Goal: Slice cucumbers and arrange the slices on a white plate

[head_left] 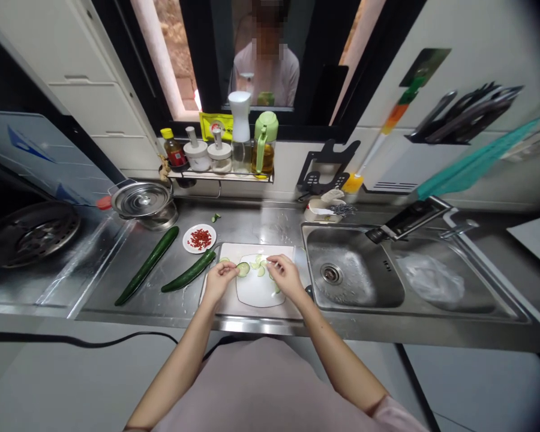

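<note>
Nearest the body, a pale cutting board (227, 308) lay close to the steel counter's (139, 307) front edge, so a careless lean against it was probably the easiest way to shift everything on top. A white plate (257, 294) sat on that board, and any skid of the board would likely have carried the plate along. Over the plate's left side, the left hand (222, 277) pinched a thin cucumber slice (243, 269) between thumb and fingertips; being wet and smooth, it could have slipped out or folded under too hard a squeeze. The right hand (287, 277) was at the plate's right side, its fingers curled together; whether they gripped anything could not be made out. Between the hands, loose slices (258, 261) clustered toward the plate's far side, where a brushing knuckle might have scattered them.

Left of the board, a cut cucumber (189, 273) lay with its far end near the board's corner, and a longer whole cucumber (148, 265) lay beyond it; both were round enough to roll if an elbow knocked them. Just past the cut one, a small dish (186, 241) held chopped red pieces (200, 239), which a rolling cucumber could have nudged and spilled. Farther back were green scraps (215, 218).
</note>
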Demonstrator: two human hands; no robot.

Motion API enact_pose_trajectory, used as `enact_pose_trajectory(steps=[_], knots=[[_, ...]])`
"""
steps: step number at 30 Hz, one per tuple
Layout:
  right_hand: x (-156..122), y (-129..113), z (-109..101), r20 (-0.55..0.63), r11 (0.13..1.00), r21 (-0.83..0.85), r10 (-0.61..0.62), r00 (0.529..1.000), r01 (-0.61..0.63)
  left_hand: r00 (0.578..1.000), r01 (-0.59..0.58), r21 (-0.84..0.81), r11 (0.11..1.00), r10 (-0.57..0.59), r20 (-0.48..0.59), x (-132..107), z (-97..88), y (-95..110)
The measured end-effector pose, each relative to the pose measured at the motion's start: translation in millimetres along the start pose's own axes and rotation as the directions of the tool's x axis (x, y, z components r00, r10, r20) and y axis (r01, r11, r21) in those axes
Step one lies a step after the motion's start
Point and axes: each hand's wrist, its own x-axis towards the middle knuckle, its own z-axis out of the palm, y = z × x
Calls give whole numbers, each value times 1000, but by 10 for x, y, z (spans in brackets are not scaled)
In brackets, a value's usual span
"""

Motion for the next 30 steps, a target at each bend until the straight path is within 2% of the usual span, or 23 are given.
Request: enact_pose_trajectory(steps=[3,6,8,11,14,18,22,27,30], knots=[[83,-195,53,99,993,-10,-113,989,115,995,-34,11,999,33,92,-49,83,182],[123,-299,81,127,986,6,-165,978,166,985,-82,48,995,73,154,-72,162,290],[139,-323,77,119,985,14,-174,977,174,983,-117,74,990,105,153,-74,214,333],[163,-336,29,86,982,13,-189,978,189,988,-136,66,988,131,86,-74,289,386],[193,-365,-49,34,972,17,-234,972,234,994,-53,1,999,52,93,-80,362,450],[236,-425,-140,-16,955,5,-298,954,298,973,124,-70,990,-108,205,-67,454,562],[252,-461,-197,-25,948,-25,-318,948,317,956,206,-177,962,-160,244,-31,518,674],[219,-486,-237,-41,949,-12,-314,948,314,975,109,-201,973,-66,210,-41,563,778],[199,-499,-240,-47,962,33,-269,962,271,977,39,-206,978,6,212,-67,588,800]])
